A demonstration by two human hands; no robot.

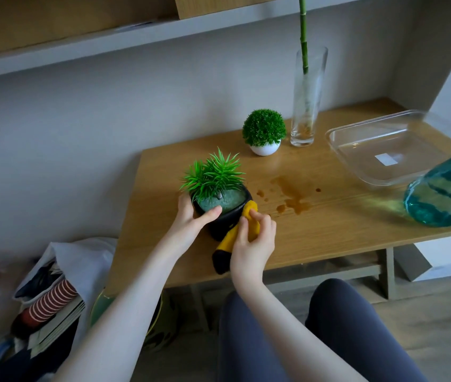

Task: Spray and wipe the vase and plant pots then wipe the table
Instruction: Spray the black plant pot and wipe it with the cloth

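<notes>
We grip the black plant pot (223, 216) with our left hand (191, 216); right hand (252, 244) fingers pinch the yellow cloth (235, 238) against it; white pot (264, 148), glass vase (305, 106) and stained table (315, 216) seemingly remain.

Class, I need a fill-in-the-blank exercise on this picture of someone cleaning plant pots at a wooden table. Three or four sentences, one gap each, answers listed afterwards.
1. The left hand steadies the ____ pot holding the spiky plant.
2. The right hand presses a ____ cloth against that pot.
3. The round bushy plant sits in a ____ pot.
4. The bamboo stem stands in a tall glass ____ on the table.

Answers: black; yellow; white; vase
</notes>
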